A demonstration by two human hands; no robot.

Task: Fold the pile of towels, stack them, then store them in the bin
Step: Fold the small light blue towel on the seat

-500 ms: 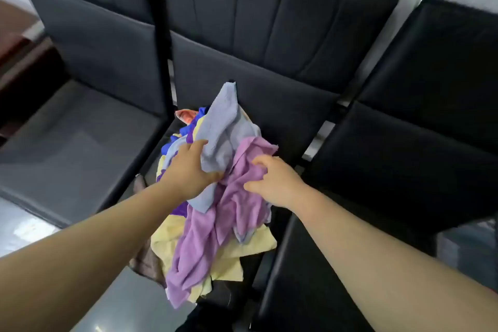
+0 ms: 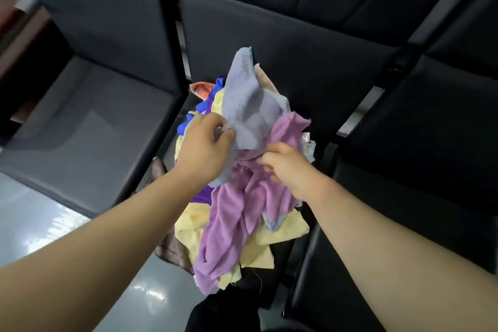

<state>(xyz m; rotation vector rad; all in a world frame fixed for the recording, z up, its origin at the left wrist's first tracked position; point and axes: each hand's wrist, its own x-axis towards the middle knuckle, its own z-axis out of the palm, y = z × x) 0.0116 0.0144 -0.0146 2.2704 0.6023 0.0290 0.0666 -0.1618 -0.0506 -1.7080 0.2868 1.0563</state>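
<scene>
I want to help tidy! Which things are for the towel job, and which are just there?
For the job: grey towel, held by the left hand; lilac towel, pinched by the right hand; yellow towel; brown towel.
Just there: left chair, right chair, floor. No bin shows.

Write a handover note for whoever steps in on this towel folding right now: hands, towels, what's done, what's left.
Left grip holds the grey-blue towel, lifted at the top of the pile.
Right grip pinches the purple towel, which drapes down the pile's front.
The pile sits jumbled on the middle black chair.
Done: nothing folded or stacked in view.
Left: fold every towel, stack them, store them in the bin, which is not in view.
</scene>
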